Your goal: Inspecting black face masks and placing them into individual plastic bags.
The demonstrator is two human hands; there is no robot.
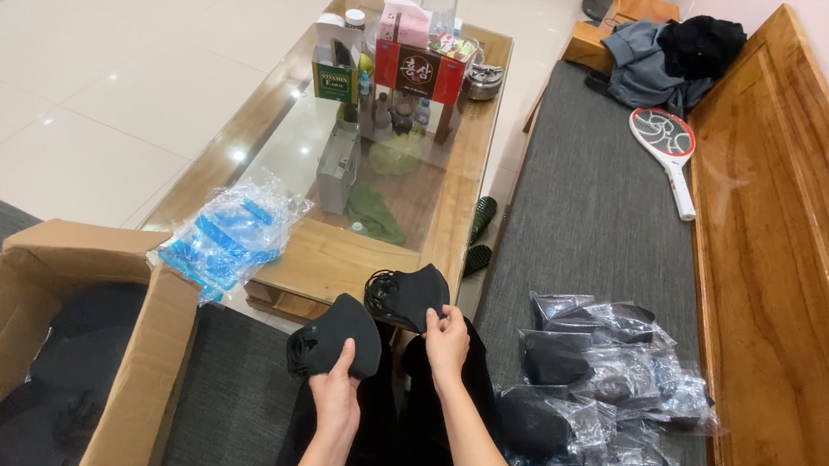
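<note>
At the lower left of the frame an open cardboard box [143, 360] holds more dark fabric pieces, well apart from the hands. Above and right of it, a clear bag of blue packets [227, 233] hangs over the near edge of the glass tabletop [334, 256]. Near the lower middle, the left hand [335, 394] pinches a black mask [335, 340] from below, thumb laid on its front; that mask lies flat, its long axis running left to right. Just beside it, higher and to the right, the right hand [446, 339] grips a second black mask [412, 294] by its lower right edge, fingers closed on the fabric, ear loops bunched at its left end. The two masks sit close, corners almost meeting. Farther right, on the grey bench cushion [583, 217], lies a pile of bagged black masks [609, 396], nearer the right hand than the left.
</note>
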